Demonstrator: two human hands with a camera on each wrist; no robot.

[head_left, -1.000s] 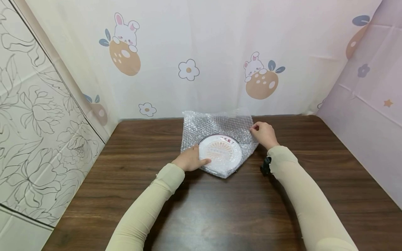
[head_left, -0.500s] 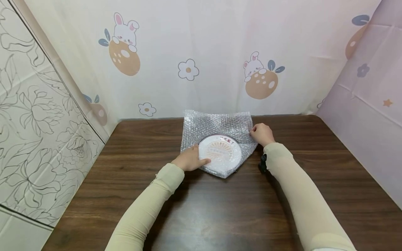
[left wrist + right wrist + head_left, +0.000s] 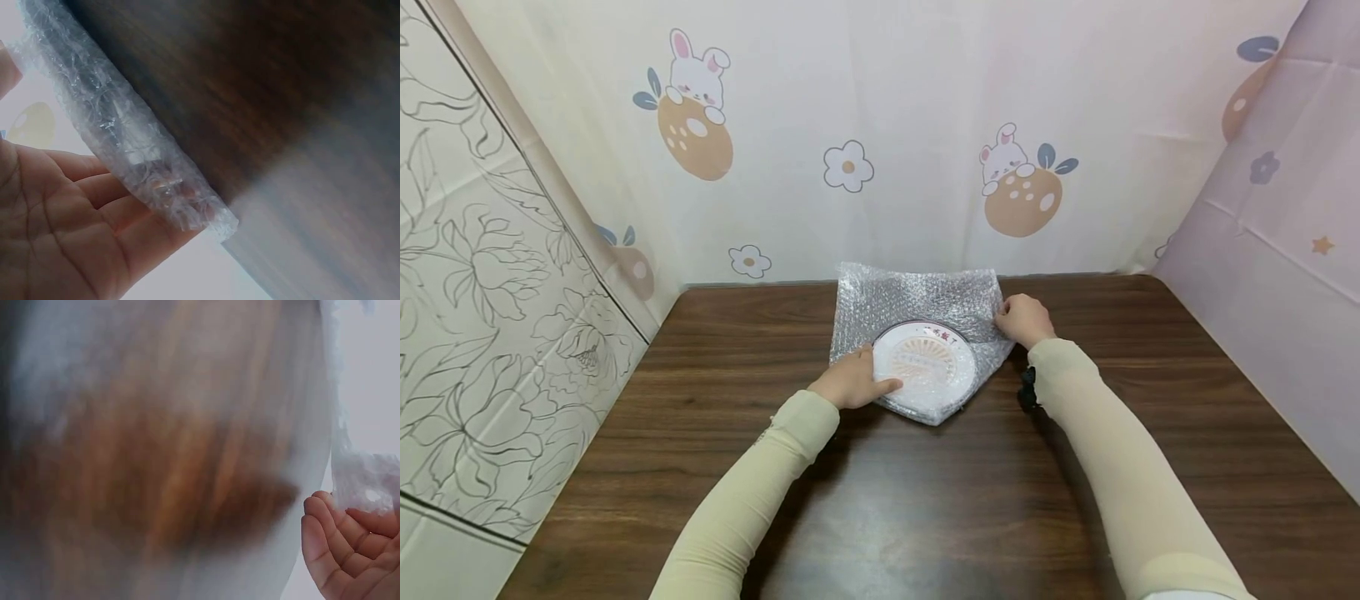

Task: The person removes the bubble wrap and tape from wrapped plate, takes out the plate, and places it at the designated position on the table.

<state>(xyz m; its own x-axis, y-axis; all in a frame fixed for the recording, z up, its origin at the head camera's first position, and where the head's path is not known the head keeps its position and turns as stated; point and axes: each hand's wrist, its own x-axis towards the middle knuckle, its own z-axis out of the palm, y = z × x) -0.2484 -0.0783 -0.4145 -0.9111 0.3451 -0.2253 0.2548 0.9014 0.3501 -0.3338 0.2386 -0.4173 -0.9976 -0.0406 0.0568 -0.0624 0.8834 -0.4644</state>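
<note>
The left hand [image 3: 853, 379] grips the left edge of the plate [image 3: 927, 360], which lies in wrap [image 3: 913, 292] on the table [image 3: 887, 517]; the right hand [image 3: 1026, 320] pinches the wrap's right edge. Too hard a tug there could tear the wrap or drag the plate askew.

Plate [image 3: 925, 362] partly covered (lettering [image 3: 942, 336] unreadable), sleeves [image 3: 722, 517] cropped

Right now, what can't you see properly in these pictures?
Head view: left rim of the plate, behind the left grip.
Head view: what lies under the plate, hidden by it and the bubble wrap.
Head view: the red lettering, too small.
Left wrist view: the thumb, mostly past the left edge.
Right wrist view: the table, blurred.
</note>
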